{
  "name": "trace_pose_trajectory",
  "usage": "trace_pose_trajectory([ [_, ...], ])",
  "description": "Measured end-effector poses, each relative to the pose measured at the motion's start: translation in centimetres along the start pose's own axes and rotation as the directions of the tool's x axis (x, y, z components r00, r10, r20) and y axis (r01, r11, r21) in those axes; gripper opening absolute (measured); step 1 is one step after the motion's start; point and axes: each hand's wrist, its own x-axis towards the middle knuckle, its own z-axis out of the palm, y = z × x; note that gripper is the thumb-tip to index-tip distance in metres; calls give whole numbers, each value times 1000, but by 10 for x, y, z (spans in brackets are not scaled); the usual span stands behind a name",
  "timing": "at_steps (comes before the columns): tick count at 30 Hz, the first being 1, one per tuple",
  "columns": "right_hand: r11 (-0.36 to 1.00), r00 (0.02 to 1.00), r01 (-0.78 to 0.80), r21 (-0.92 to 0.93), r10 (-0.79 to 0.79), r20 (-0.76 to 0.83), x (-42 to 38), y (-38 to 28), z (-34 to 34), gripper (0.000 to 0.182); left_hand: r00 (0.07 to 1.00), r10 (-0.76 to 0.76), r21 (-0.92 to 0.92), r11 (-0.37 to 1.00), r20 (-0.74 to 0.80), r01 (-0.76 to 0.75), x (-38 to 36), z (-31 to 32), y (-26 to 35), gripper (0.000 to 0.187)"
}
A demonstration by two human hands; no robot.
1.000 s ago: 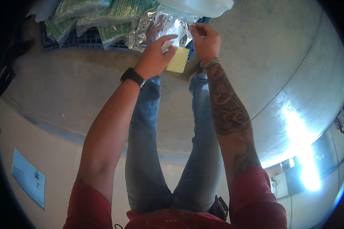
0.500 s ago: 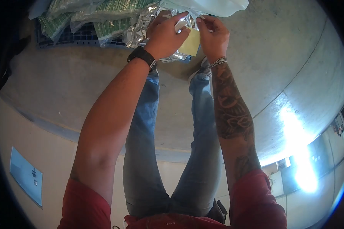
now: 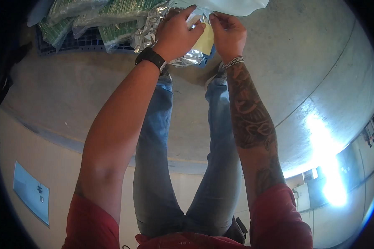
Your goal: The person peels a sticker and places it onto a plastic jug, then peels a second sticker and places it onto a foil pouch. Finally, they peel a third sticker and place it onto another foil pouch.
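My left hand (image 3: 175, 36), with a black watch at its wrist, is over a crinkled silver foil bag (image 3: 143, 36). A small white piece (image 3: 193, 19) shows between its thumb and index finger; the other fingers are hidden. To the right is my right hand (image 3: 230, 38), thumb and index finger pinched together over something too small to make out. Between both hands, a pale yellow sheet (image 3: 204, 42) lies against the foil. A bit of blue (image 3: 207, 60) shows beneath its lower edge.
Clear bags with green-striped contents (image 3: 118, 34) lie on a dark blue grid-like pallet (image 3: 87, 45) at the upper left. A translucent whitish plastic item (image 3: 241, 6) is just beyond my hands. My legs in jeans (image 3: 156, 124) stand on the concrete floor (image 3: 299, 62).
Both hands have shifted slightly up and left. The yellow sheet has moved a little upward, and more blue shows beside it. The right fingertips remain pinched.
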Motion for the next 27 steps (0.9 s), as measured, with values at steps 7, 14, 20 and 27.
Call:
trace_pose_trajectory([
  [7,985,981,-83,-154,54,-184,-4,-8,-3,24,963,-130,-340,917,235,207,13,-23,4,51],
  [14,929,908,278,-244,-171,383,-13,-16,-21,23,951,-88,-232,959,296,161,17,-48,-10,51],
  [20,946,913,267,-184,-186,364,-3,-23,2,24,908,-68,-203,965,413,164,31,-68,-2,49],
  [27,954,968,-250,-165,242,-65,-6,-16,-17,21,900,-117,-152,968,419,197,31,-65,-8,47],
])
